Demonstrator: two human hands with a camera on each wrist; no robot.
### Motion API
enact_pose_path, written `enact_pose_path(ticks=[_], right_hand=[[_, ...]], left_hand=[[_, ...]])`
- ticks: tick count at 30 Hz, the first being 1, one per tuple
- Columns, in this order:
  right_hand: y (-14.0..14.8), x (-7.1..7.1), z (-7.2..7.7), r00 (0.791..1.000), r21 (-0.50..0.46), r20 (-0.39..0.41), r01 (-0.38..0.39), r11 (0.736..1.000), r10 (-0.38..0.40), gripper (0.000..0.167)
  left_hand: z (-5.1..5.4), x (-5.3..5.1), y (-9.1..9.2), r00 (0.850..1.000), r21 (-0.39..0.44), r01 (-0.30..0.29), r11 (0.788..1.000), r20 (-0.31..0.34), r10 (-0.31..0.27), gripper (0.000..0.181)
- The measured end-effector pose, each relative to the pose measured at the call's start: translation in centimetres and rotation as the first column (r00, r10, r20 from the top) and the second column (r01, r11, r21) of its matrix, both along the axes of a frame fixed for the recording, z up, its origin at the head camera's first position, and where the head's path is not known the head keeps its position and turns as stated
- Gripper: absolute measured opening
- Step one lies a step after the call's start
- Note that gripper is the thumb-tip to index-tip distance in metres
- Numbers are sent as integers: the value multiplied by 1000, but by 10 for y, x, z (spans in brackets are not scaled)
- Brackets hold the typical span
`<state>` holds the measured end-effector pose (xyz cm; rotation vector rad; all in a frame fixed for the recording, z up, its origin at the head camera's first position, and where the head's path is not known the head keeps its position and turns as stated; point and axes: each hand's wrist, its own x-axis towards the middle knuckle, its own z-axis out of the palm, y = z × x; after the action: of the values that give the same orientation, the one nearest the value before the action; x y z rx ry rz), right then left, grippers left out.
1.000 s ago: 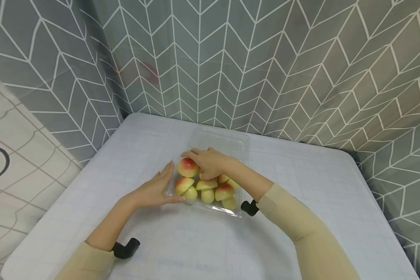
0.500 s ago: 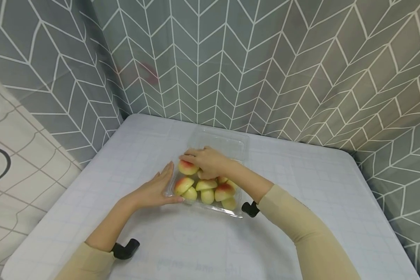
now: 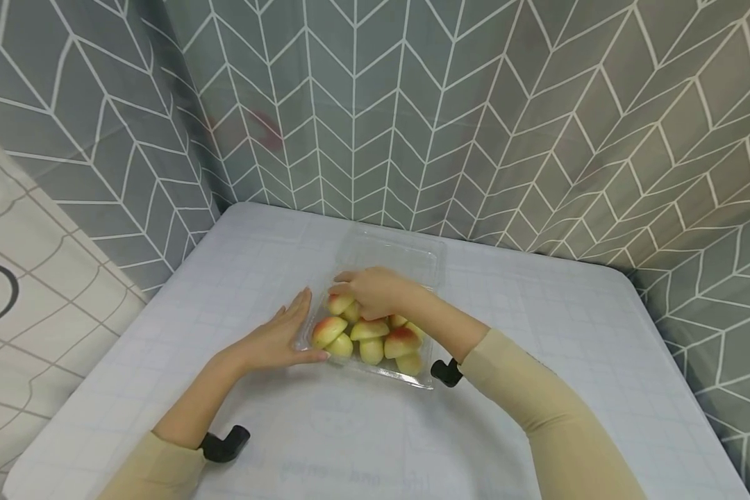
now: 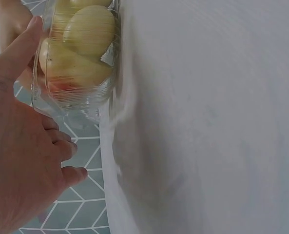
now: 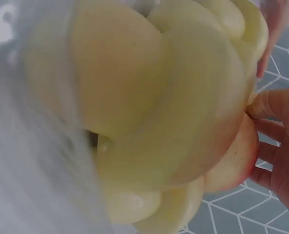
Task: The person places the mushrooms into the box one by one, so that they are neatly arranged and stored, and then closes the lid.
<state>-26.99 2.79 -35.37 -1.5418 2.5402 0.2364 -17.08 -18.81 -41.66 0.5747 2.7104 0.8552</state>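
Note:
A clear plastic box holds several yellow mushroom-shaped pieces with red-blushed caps, such as the front mushroom. Over its back left part, my right hand grips a red-topped mushroom by the cap; in the right wrist view the fingers curl about its red edge. My left hand lies along the box's left side, fingers extended and thumb at the front corner. The left wrist view has that thumb against the clear wall. Mushrooms under my right hand are partly hidden.
The box's clear lid is folded back flat behind it. A white cloth covers the table. Grey patterned curtains hang close along the back and sides. Black wrist cameras stick out from both sleeves.
My right hand has shifted slightly, and the mushroom in its fingers has tilted so that its pale stem shows beside the red cap. My left hand and the box have stayed put.

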Motion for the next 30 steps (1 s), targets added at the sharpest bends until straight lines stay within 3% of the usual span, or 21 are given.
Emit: enact_pose_path(ticks=[3, 6, 12, 15, 19, 23, 30], right_hand=[[1, 0, -2, 1000, 13, 12, 6, 1000, -7, 58], [6, -3, 1, 996, -47, 75, 60, 997, -57, 54], [30, -9, 17, 963, -146, 239, 165, 975, -127, 53], [39, -8, 20, 964, -116, 228, 169, 979, -139, 61], [45, -5, 15, 982, -82, 137, 140, 987, -128, 67], [45, -1, 7, 993, -111, 68, 102, 989, -95, 64], [41, 1, 5, 993, -107, 88, 84, 991, -75, 64]], left_hand=[[0, 0, 1, 1000, 2, -2, 1000, 4, 2, 120], [1, 0, 2, 1000, -4, 0, 1000, 3, 0, 120], [2, 1, 2, 1000, -15, 4, 1000, -10, -4, 120], [3, 1, 2, 1000, -22, 5, 1000, -12, -5, 121], [3, 1, 2, 1000, -27, 1, 1000, -17, -2, 120], [2, 1, 1, 1000, -28, 0, 1000, -23, -1, 119], [0, 1, 2, 1000, -28, 5, 1000, -30, -5, 119]])
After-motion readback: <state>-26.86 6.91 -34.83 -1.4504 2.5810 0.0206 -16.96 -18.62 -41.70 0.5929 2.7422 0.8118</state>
